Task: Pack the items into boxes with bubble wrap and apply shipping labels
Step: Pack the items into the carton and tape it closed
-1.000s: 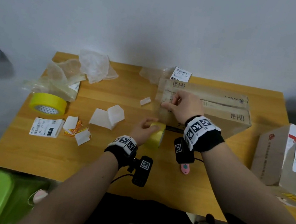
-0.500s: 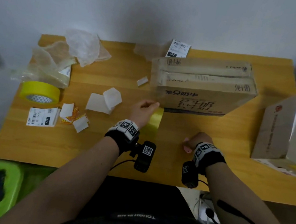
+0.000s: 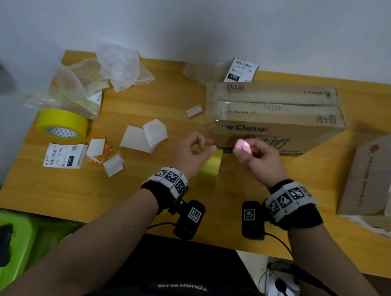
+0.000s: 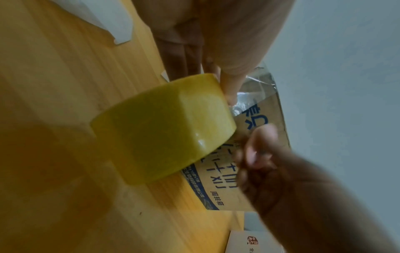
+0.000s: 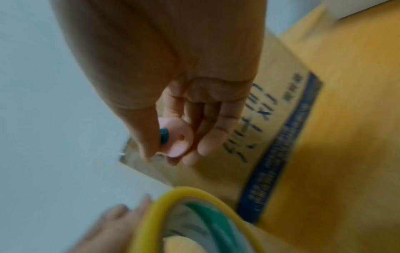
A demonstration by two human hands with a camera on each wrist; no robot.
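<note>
Cardboard box (image 3: 273, 113), printed with blue characters on its near face, is seen lying on the far right part of the wooden table (image 3: 80, 196), its top flaps closed and covered with clear tape. A yellow tape roll (image 3: 212, 166) is held on edge just in front of the box's near left corner by the left hand (image 3: 190, 151), whose fingers are curled around the roll; in the left wrist view a clear strip of tape (image 4: 249, 95) is seen stretched from the roll toward the box corner. A small pink cutter (image 3: 242, 146) is pinched between thumb and curled fingers of the right hand (image 3: 258, 161), which is held close against the box's near face, just right of the left hand. A second, larger yellow tape roll (image 3: 62, 123) is laid flat at the left of the table, near crumpled clear plastic wrap (image 3: 93, 79). A printed shipping label (image 3: 65, 157) is placed near that roll, and white paper scraps (image 3: 144, 135) are scattered between it and the hands. Another label (image 3: 242, 71) is propped at the far edge, behind the box. A second cardboard box (image 3: 385, 176) bearing a label is seen at the far right of the table.
</note>
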